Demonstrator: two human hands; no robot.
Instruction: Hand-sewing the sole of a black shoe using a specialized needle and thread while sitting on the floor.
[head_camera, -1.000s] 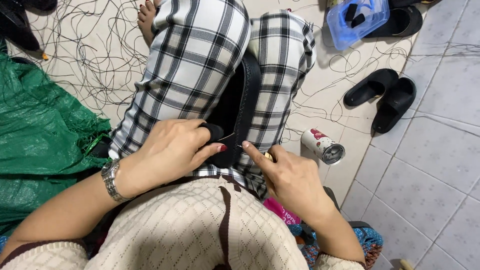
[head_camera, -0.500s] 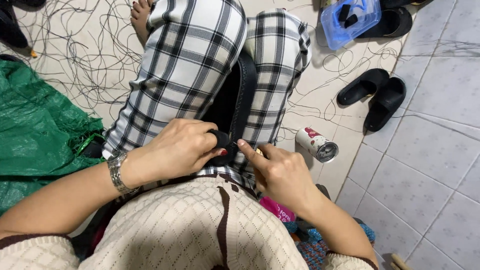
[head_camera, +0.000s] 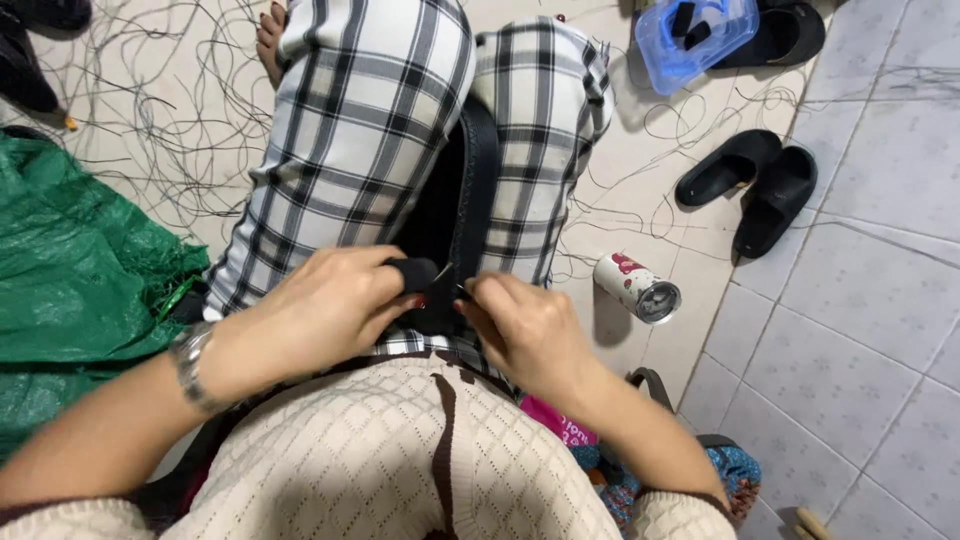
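Working: both hands meet at the near end of a black strap (head_camera: 468, 190) that lies along the lap, between the legs in checked trousers (head_camera: 370, 130).
Done so far: the strap's far length looks finished and lies straight down the lap; loose black threads (head_camera: 150, 130) are strewn over the floor tiles, which I read as offcuts.
Left: the near end is under the fingers, so I judge the work there not yet finished; how much remains cannot be told, since the hands hide it.
Left hand (head_camera: 325, 305): closed, thumb and fingers pinching the strap's rounded black end, knuckles up, wrist with a metal watch (head_camera: 192, 362) bent inward across the body.
Right hand (head_camera: 530, 325): closed in a fine pinch just beside the left, fingertips touching the strap's edge; something thin seems held there, but it is too small to name.
Arms: both forearms come in from the sides over a cream knitted jumper (head_camera: 400, 460), elbows out.
Around: a green sack (head_camera: 80, 260) to the left; a can (head_camera: 636, 287) lying on its side, black slippers (head_camera: 750, 185) and a blue tub (head_camera: 695, 40) to the right.
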